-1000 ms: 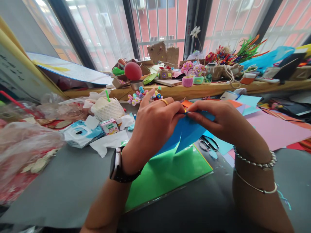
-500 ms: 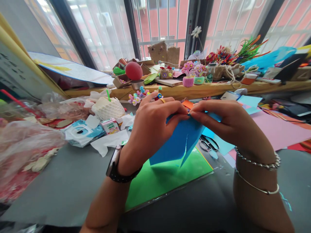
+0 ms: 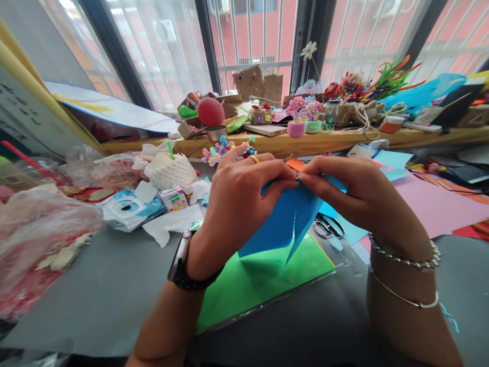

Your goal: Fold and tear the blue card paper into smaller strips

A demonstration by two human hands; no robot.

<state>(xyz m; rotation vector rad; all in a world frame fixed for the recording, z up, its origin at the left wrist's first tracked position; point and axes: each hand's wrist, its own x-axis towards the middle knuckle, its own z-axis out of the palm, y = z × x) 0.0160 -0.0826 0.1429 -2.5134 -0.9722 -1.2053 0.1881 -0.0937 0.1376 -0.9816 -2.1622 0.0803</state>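
Head view, grip first. Left hand (image 3: pixel 244 201): thumb and index finger pinched on the top edge of a blue paper sheet (image 3: pixel 267 232); yellow ring, black-strapped watch. Right hand (image 3: pixel 340 186): thumb and index finger closed on the same edge, fingertips just beside the left's; beaded bracelet and thin bangle.

Blue paper sheet: held tilted between both hands, over a green sheet in a clear sleeve (image 3: pixel 263 290); contact at the lower corners cannot be told. Condition: a gap rises from its lower edge, parting a broad flap from a narrower one. Judged part-worked: lower portion separated, upper portion apparently joined at the fingertips, which hide the gap's end. Cut or fold: not determinable.

Right of it: scissors (image 3: pixel 328 227), lying unused on the grey counter (image 3: pixel 103 285); pink paper (image 3: pixel 439 204) beyond. Left: wipes packet (image 3: pixel 132 206), small box (image 3: pixel 173 199), white tissue (image 3: pixel 171 224).

Rear: wooden ledge (image 3: pixel 275 146) bearing a red ball (image 3: pixel 210 112) and flower pots (image 3: pixel 296 127).
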